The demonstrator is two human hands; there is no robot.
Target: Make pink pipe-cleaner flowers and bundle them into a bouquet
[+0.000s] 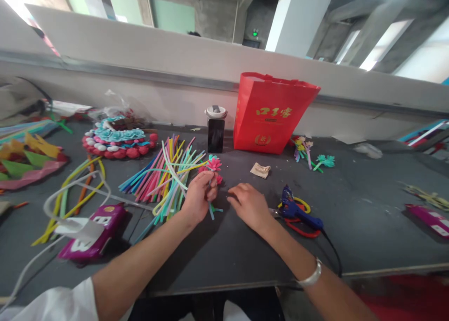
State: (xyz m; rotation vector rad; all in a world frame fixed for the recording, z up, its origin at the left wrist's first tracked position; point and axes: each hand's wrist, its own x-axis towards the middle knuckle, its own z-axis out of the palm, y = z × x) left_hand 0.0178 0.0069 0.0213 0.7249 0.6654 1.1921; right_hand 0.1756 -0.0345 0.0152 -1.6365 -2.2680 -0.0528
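Between the fingertips of my left hand [200, 195], a small bunch of craft flowers is held upright. Its pink flower [213, 164] shows above the fingers, with a bit of turquoise behind it, and a blue stem [211, 212] sticks out below. My right hand [250, 204] is just to the right, low over the table, its fingers slightly bent and apart with nothing seen in them. Close to its wrist lie a blue glue gun [298, 212] and scissors [302, 228] with a red handle, partly covered by the gun. Colourful pipe cleaners [157, 174] lie beside my left hand.
A phone [215, 135] leans on a white container [216, 111], next to a red bag [273, 115]. Finished-looking flowers [324, 162] lie right of the bag. Flower garlands [121, 136] and a purple power strip [94, 232] with a white cable stand left. A beige scrap [260, 170] lies mid-table.
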